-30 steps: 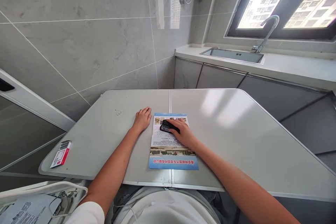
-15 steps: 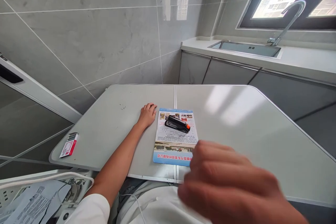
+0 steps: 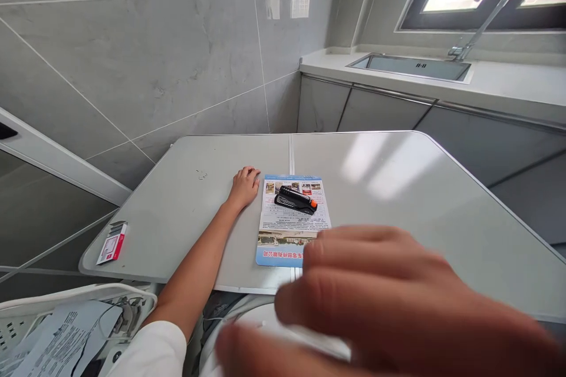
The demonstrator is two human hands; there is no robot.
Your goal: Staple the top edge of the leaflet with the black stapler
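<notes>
A black stapler (image 3: 295, 200) with an orange end lies on a printed leaflet (image 3: 283, 221), which has blue bands and small pictures. My left hand (image 3: 244, 187) rests palm down on the table just left of the leaflet, holding nothing. Close to the camera, my right hand (image 3: 375, 294) is large and blurred in the air above the near edge of the table. Its fingers are bent, and its thumb is apart from them with nothing seen between. It covers the leaflet's lower right corner from view.
The pale folding table (image 3: 375, 188) has a seam down its middle. A red and white small box (image 3: 112, 243) lies at its left edge. A white basket (image 3: 88, 291) with papers and a cable stands at lower left. Behind are a counter with a sink (image 3: 411, 68) and a tap (image 3: 490, 17).
My right hand has come nearer the camera and a little left, and its thumb now shows apart from the fingers. The view has tipped slightly down. Stapler, leaflet and left hand stay put.
</notes>
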